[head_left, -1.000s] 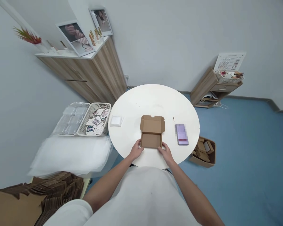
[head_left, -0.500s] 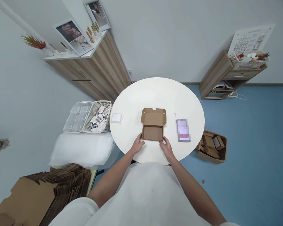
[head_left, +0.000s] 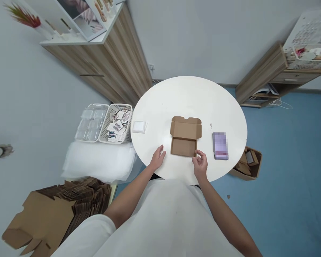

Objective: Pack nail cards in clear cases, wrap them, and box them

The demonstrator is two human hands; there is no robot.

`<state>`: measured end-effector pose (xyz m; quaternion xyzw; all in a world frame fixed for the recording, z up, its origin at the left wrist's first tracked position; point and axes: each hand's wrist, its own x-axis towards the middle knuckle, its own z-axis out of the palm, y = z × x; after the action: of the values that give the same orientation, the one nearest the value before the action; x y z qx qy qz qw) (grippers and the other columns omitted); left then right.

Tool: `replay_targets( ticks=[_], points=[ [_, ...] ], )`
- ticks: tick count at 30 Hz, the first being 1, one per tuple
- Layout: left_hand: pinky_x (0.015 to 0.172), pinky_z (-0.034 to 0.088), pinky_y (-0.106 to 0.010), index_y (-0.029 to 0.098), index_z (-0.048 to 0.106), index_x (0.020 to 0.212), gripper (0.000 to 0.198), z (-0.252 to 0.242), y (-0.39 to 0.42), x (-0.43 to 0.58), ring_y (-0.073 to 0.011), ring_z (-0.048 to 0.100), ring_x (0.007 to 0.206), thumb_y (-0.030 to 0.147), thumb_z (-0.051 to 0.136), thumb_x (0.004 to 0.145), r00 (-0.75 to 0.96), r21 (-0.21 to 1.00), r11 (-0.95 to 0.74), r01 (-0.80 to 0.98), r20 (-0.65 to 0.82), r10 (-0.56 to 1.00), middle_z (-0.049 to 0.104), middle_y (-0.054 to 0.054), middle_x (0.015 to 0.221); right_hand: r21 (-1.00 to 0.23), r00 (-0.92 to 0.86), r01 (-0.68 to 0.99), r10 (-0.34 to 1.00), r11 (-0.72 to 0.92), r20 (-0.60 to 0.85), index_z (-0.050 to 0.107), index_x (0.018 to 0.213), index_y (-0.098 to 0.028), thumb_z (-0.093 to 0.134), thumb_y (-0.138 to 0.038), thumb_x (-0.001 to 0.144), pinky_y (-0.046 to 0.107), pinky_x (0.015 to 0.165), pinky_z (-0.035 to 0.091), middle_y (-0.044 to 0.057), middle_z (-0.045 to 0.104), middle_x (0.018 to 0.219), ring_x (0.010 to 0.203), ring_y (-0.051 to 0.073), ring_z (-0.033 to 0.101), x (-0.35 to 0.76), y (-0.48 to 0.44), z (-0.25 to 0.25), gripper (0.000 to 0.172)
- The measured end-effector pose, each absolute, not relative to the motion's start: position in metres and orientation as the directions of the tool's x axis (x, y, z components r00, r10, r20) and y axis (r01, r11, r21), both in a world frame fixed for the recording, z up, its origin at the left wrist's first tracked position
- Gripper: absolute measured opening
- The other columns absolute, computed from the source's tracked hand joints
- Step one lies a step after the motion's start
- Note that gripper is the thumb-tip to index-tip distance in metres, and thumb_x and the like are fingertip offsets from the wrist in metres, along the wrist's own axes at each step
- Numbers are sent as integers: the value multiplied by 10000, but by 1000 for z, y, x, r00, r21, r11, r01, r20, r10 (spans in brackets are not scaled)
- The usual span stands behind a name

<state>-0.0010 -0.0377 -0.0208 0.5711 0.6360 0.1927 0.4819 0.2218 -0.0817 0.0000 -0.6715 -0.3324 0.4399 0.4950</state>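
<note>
An open brown cardboard box [head_left: 184, 147] lies on the white oval table [head_left: 187, 96], its lid folded back on the far side and its inside bare. At its near right corner, my right hand [head_left: 200, 165] pinches the box edge with curled fingers. My left hand [head_left: 157, 158] is open just above the tabletop, left of the box and apart from it. A purple item [head_left: 220, 145], blurred out, lies to the right of my right hand. Toward the table's left edge rests a small white packet [head_left: 139, 126].
Left of the table are a white basket of printed cards [head_left: 103, 134], a tray of clear plastic cases [head_left: 91, 123], white sheets [head_left: 98, 160] and stacked flat cardboard [head_left: 48, 214]. A carton of cardboard pieces [head_left: 259, 167] stands on the floor at right. Cabinets [head_left: 128, 53] stand behind.
My left hand has let go of the box's left corner and moved away from it. My right hand has shifted onto the right corner with fingers curled. The camera view has tilted and moved.
</note>
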Motion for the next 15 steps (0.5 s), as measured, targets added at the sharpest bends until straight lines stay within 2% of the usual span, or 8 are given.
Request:
replay_targets(
  ticks=[3, 7, 10, 13, 15],
  points=[
    [1018, 312, -357, 169, 329, 1290, 465, -16, -27, -33, -200, 341, 1245, 369, 326, 871, 23, 743, 219, 633, -300, 954, 378, -99, 1336, -959, 286, 9, 920, -283, -269, 506, 1048, -191, 550, -380, 705, 309, 673, 446, 83, 592, 974, 669, 127, 536, 188, -63, 12, 394],
    [1050, 255, -368, 160, 330, 1281, 458, -10, 1, -84, -208, 254, 1285, 357, 334, 868, -157, 702, 240, 671, -183, 971, 314, -110, 1360, -913, 34, -44, 912, -407, -408, 554, 949, -178, 568, -423, 695, 313, 671, 457, 57, 629, 847, 648, 127, 553, 125, -25, 19, 353],
    [1066, 208, -383, 158, 281, 1309, 518, -11, 29, -116, -220, 181, 1313, 386, 371, 853, -251, 689, 315, 653, -196, 948, 216, -117, 1407, -866, -31, -5, 866, -499, -499, 564, 963, -180, 590, -428, 672, 329, 734, 458, 73, 635, 945, 773, 156, 587, 77, 8, 14, 382],
    [1072, 168, -401, 148, 231, 1332, 592, -17, 55, -134, -244, 127, 1327, 401, 419, 831, -227, 722, 316, 615, -222, 948, 159, -126, 1429, -855, -21, 45, 855, -517, -519, 552, 1044, -190, 599, -397, 671, 345, 846, 429, 88, 584, 1113, 983, 186, 552, 37, 41, 4, 429],
    [1074, 145, -416, 148, 186, 1346, 638, -22, 67, -138, -256, 94, 1332, 397, 445, 819, -211, 746, 324, 582, -246, 946, 132, -128, 1440, -839, 15, 66, 842, -540, -540, 513, 1120, -204, 587, -391, 688, 348, 878, 419, 85, 516, 1221, 1052, 192, 517, 17, 59, -2, 477]
  ],
)
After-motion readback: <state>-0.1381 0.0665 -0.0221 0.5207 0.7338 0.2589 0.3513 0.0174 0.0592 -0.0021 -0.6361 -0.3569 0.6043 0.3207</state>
